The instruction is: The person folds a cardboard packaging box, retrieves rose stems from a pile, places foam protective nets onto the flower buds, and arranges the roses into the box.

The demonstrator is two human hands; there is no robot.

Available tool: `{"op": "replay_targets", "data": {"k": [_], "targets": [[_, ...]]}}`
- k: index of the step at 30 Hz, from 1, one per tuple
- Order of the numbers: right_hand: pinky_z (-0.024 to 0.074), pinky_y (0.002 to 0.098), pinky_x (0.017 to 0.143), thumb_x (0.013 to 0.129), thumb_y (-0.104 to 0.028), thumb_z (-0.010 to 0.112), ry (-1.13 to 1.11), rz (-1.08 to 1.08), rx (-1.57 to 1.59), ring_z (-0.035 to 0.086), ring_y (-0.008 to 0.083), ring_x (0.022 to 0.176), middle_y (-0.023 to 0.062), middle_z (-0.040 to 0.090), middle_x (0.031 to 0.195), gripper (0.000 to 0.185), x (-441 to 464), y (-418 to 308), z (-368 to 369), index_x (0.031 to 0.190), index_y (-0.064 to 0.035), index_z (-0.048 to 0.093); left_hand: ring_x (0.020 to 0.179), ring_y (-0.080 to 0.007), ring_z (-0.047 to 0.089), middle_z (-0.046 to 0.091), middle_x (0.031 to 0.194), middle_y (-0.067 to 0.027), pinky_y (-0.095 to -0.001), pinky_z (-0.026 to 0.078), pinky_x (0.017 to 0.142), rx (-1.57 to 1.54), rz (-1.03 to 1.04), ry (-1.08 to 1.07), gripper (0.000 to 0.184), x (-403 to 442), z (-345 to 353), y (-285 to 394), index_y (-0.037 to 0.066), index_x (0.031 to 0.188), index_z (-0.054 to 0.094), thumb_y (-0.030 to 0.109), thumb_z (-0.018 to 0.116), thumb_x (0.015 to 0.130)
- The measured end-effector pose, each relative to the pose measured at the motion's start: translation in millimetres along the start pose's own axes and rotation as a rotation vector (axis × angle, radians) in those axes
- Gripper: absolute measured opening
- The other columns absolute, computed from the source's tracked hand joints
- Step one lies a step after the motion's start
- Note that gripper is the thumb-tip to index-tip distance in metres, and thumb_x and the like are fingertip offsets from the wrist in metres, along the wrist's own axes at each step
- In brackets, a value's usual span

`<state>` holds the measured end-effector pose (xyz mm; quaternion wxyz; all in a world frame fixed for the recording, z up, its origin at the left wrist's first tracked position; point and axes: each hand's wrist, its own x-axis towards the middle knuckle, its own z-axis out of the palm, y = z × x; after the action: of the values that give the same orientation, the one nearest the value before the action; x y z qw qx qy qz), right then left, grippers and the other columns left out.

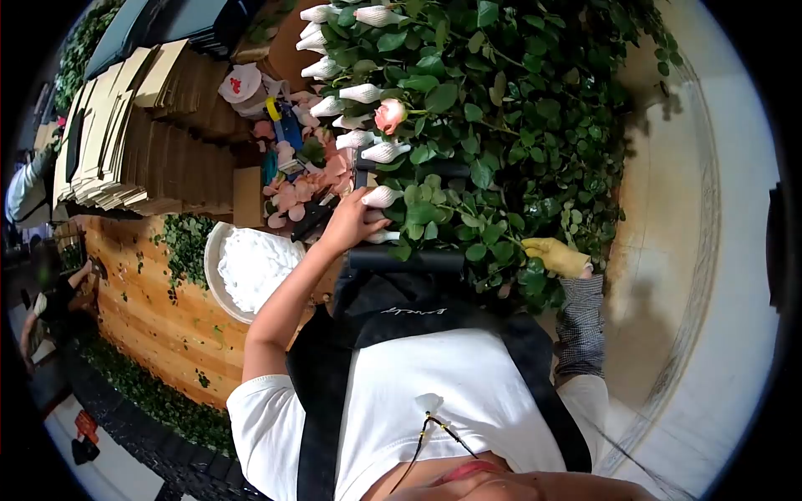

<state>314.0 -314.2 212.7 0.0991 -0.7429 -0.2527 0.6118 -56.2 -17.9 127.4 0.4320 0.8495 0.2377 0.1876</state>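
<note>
Netted roses (361, 93), with white mesh sleeves over their heads, lie in a row with leafy stems (518, 125) stretching to the right. My bare left hand (349, 222) is at the near end of the row, its fingers closed around a netted rose head (382, 197). Part of that grip is hidden. One bare pink rose (389, 116) shows among the sleeved ones. On the right, my right hand (555, 255) wears a yellow glove and closes around rose stems low in the foliage; leaves cover its fingertips.
A white tub (214, 288) of white mesh sleeves (255, 269) stands at left. Stacked cardboard (171, 150) rises behind it, beside scattered pink petals (292, 196). A black padded bar (406, 260) crosses before my apron. Another person (38, 185) is at far left.
</note>
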Motion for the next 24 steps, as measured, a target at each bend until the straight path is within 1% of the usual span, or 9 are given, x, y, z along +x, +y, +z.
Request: {"op": "replay_targets", "data": {"k": [3, 8, 12, 13, 16, 19, 22, 23, 24], "targets": [[0.0497, 0.0219, 0.083, 0.103, -0.017, 0.056, 0.060, -0.094, 0.050, 0.060, 0.0131, 0.106, 0.0102, 0.065, 0.128, 0.044, -10.3, -0.7, 3.2, 0.143, -0.0001, 0.049, 0.096, -0.0382, 0.065, 0.063, 0.111, -0.0188, -0.0415, 0.054, 0.082, 0.045, 0.066, -0.015, 0.054, -2.0, 8.4, -14.7, -0.001, 0.120, 0.062, 0.018, 0.085, 0.075], [0.0518, 0.0266, 0.070, 0.104, -0.020, 0.054, 0.310, -0.106, -0.254, 0.061, 0.0127, 0.082, 0.0095, 0.070, 0.112, 0.038, -31.7, -30.1, 17.9, 0.138, -0.0023, 0.056, 0.092, -0.0373, 0.064, 0.062, 0.107, -0.0165, -0.0418, 0.053, 0.079, 0.003, 0.012, -0.057, 0.058, -2.6, 7.0, -12.3, 0.002, 0.123, 0.060, 0.022, 0.084, 0.075], [0.0516, 0.0278, 0.068, 0.102, -0.019, 0.055, 0.300, -0.163, -0.102, 0.063, 0.0149, 0.079, 0.0113, 0.073, 0.103, 0.036, -35.2, -26.3, 21.2, 0.134, -0.0040, 0.059, 0.094, -0.0343, 0.062, 0.063, 0.103, -0.0139, -0.0416, 0.051, 0.083, 0.044, 0.168, 0.011, 0.056, 3.8, 7.9, -11.2, 0.004, 0.122, 0.061, 0.023, 0.084, 0.074], [0.0539, 0.0341, 0.074, 0.100, -0.019, 0.056, 0.306, -0.259, -0.295, 0.068, 0.0228, 0.086, 0.0130, 0.074, 0.105, 0.033, -27.0, -23.0, 25.5, 0.129, -0.0066, 0.064, 0.094, -0.0343, 0.062, 0.063, 0.103, -0.0139, -0.0416, 0.051, 0.083, 0.042, 0.175, 0.005, 0.056, 6.5, 5.0, -8.9, 0.004, 0.122, 0.061, 0.023, 0.084, 0.074], [0.0543, 0.0453, 0.085, 0.095, -0.018, 0.056, 0.499, -0.139, -0.752, 0.066, 0.0357, 0.100, 0.0145, 0.071, 0.112, 0.029, -18.1, -40.4, 51.2, 0.120, -0.0131, 0.069, 0.095, -0.0334, 0.061, 0.063, 0.102, -0.0120, -0.0418, 0.050, 0.086, 0.254, 0.298, 0.043, 0.055, 10.0, 3.3, -5.3, 0.006, 0.122, 0.062, 0.029, 0.082, 0.076], [0.0552, 0.0423, 0.083, 0.090, -0.012, 0.058, 0.593, 0.073, -0.891, 0.068, 0.0326, 0.098, 0.0128, 0.072, 0.108, 0.030, -31.8, -79.3, 69.1, 0.117, -0.0153, 0.071, 0.098, -0.0302, 0.061, 0.063, 0.104, -0.0108, -0.0415, 0.049, 0.089, 0.328, 0.198, -0.081, 0.054, 5.8, -0.1, -5.4, 0.008, 0.120, 0.064, 0.036, 0.079, 0.077], [0.0548, 0.0432, 0.074, 0.091, -0.014, 0.061, 0.763, -0.022, -0.991, 0.069, 0.0347, 0.090, 0.0160, 0.071, 0.097, 0.014, -18.9, -57.3, 76.0, 0.101, -0.0091, 0.070, 0.111, -0.0300, 0.055, 0.060, 0.109, -0.0129, -0.0467, 0.045, 0.096, 0.628, 0.181, -0.124, 0.052, 8.3, -5.7, 14.5, 0.009, 0.117, 0.066, 0.039, 0.079, 0.076], [0.0548, 0.0432, 0.074, 0.091, -0.014, 0.061, 0.764, -0.020, -0.989, 0.069, 0.0347, 0.090, 0.0160, 0.071, 0.097, 0.014, -2.2, -35.1, 73.5, 0.101, -0.0091, 0.070, 0.111, -0.0300, 0.055, 0.060, 0.109, -0.0129, -0.0467, 0.045, 0.096, 0.627, 0.184, -0.126, 0.052, 10.6, -9.2, 18.4, 0.009, 0.117, 0.066, 0.039, 0.079, 0.076], [0.0547, 0.0429, 0.074, 0.089, -0.011, 0.061, 0.857, -0.119, -0.572, 0.069, 0.0342, 0.088, 0.0169, 0.071, 0.098, 0.014, 21.8, -4.6, 69.2, 0.100, -0.0081, 0.070, 0.111, -0.0349, 0.053, 0.055, 0.118, -0.0162, -0.0474, 0.045, 0.096, 0.612, 0.238, -0.075, 0.053, 13.3, -11.9, 20.7, 0.008, 0.116, 0.066, 0.038, 0.080, 0.076]]}}
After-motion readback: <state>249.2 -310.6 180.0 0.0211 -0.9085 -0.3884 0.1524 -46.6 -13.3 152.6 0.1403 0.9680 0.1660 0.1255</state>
